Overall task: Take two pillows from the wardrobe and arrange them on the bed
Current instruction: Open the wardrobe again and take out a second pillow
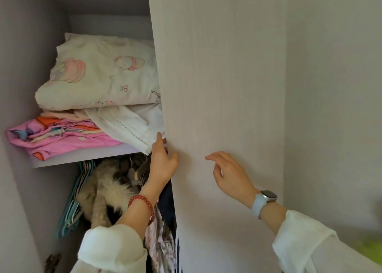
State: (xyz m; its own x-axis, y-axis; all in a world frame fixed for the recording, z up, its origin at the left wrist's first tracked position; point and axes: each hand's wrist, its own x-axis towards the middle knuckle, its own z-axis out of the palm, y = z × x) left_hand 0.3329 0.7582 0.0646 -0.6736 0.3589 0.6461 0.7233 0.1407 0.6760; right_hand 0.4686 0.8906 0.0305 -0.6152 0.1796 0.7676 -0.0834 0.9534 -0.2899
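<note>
A cream pillow (99, 74) with pink cartoon prints lies on top of a stack on the wardrobe shelf (82, 155). Under it a white pillow (132, 124) hangs over the shelf's front edge. My left hand (163, 163) grips the edge of the pale wardrobe door (223, 86), thumb on the door's face, fingertips just touching the white pillow's corner. My right hand (229, 173) hovers open in front of the door, fingers spread, holding nothing. The door hides the right part of both pillows.
Folded pink and orange bedding (57, 136) lies on the shelf's left. Below hang a furry coat (107, 190), patterned clothes (161, 241) and teal hangers (72, 202). A plain wall (330, 86) is to the right.
</note>
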